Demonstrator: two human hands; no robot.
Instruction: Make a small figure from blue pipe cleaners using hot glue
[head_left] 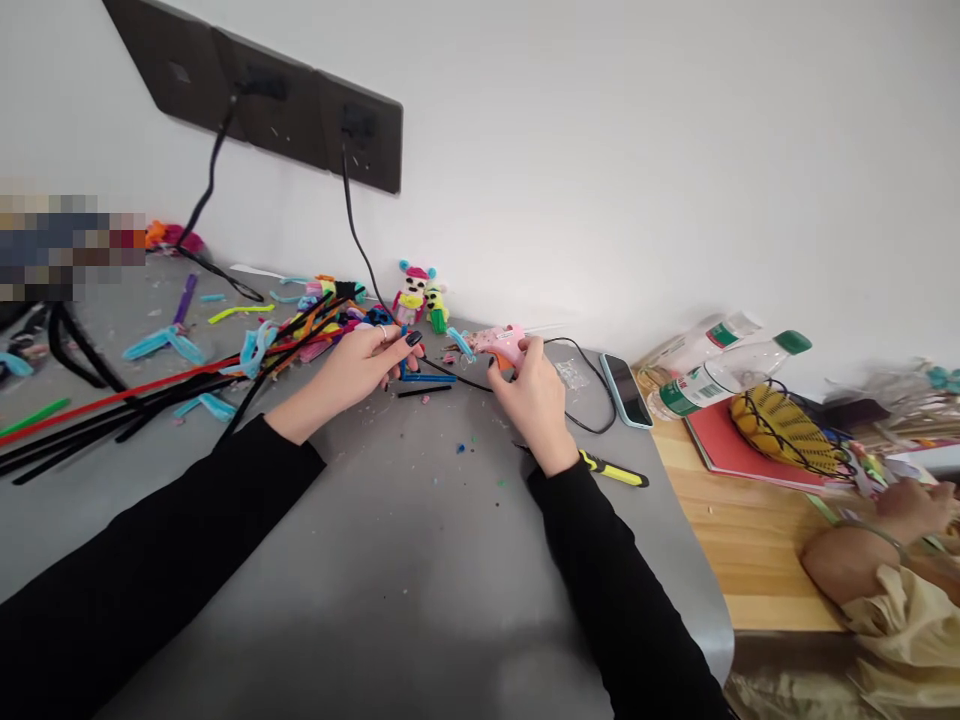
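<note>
My left hand (358, 368) is closed in a pinch, with a bit of blue pipe cleaner (406, 332) showing at the fingertips. My right hand (534, 405) is wrapped round the handle of a pink hot glue gun (508, 343), its orange trigger beside my thumb. The gun's nozzle points left, towards my left hand. Below my left fingertips lie blue pipe cleaner pieces (431, 378) and a short black piece (424, 391). Behind them, two small pipe cleaner figures (411, 296) stand against the wall. A yellow utility knife (616, 472) lies partly behind my right wrist.
Long black pipe cleaners (142, 405) and a colourful pile (322, 325) cover the left. A phone (625, 390) lies near the right edge; bottles (731, 372) and a yellow netted bundle (784, 425) are beyond. Cables run from wall sockets (300, 110). A co-worker's arm (862, 560) is at right.
</note>
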